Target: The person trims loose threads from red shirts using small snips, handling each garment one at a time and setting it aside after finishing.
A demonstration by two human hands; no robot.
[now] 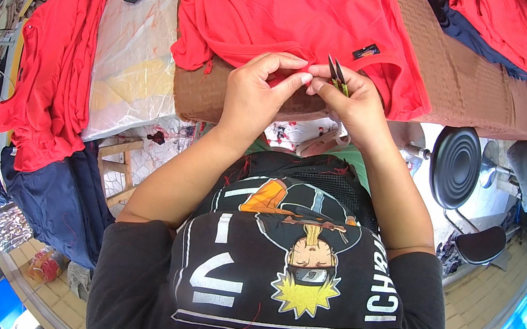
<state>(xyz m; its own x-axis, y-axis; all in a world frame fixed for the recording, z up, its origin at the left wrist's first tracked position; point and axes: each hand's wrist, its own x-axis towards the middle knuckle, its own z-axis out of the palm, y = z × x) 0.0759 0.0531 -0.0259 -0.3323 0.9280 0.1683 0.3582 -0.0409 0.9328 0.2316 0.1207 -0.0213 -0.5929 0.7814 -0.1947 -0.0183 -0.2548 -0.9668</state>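
A red garment (300, 13) lies spread over a brown padded table (466, 86) in front of me. My left hand (260, 92) pinches the garment's near hem between thumb and fingers. My right hand (351, 103) holds small dark thread snips (337, 73), blades pointing up, right beside the pinched hem. A small dark label (367, 51) sits on the garment just past the snips.
A stack of red garments (54, 58) hangs over dark blue ones (60, 202) at my left, next to plastic sheeting (133, 56). More red and blue cloth (495, 29) lies at the far right. A black stool (457, 166) stands at my right, and a wooden stool (119, 170) below the table.
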